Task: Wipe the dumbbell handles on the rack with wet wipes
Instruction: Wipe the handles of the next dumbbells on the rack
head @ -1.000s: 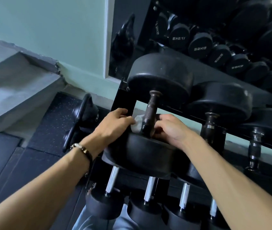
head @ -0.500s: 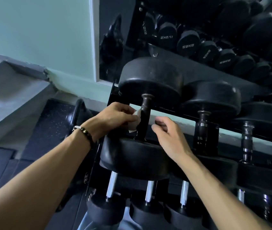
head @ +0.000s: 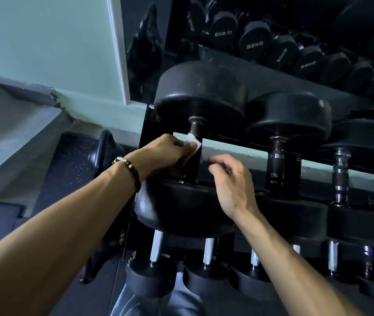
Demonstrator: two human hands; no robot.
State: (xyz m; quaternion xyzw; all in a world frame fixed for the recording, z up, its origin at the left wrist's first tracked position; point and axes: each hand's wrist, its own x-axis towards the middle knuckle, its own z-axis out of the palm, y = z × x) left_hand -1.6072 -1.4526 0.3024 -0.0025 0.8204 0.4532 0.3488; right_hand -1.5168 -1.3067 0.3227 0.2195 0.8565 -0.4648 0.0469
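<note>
Our left hand (head: 165, 151) pinches the wet wipe (head: 191, 140) against the dumbbell handle (head: 195, 151), which runs away from us; our right hand (head: 231, 181) hovers beside it, loosely curled, empty.

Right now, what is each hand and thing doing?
Left hand: fingers pinch the wipe against the handle.
Wipe: white, crumpled, pressed to the handle.
Handle: dark, only its top uncovered.
Right hand: loosely curled, holds nothing.
Big dumbbell: resting on the rack.

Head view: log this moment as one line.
left hand presses wet wipe on dumbbell handle | right hand empty, beside handle
</note>
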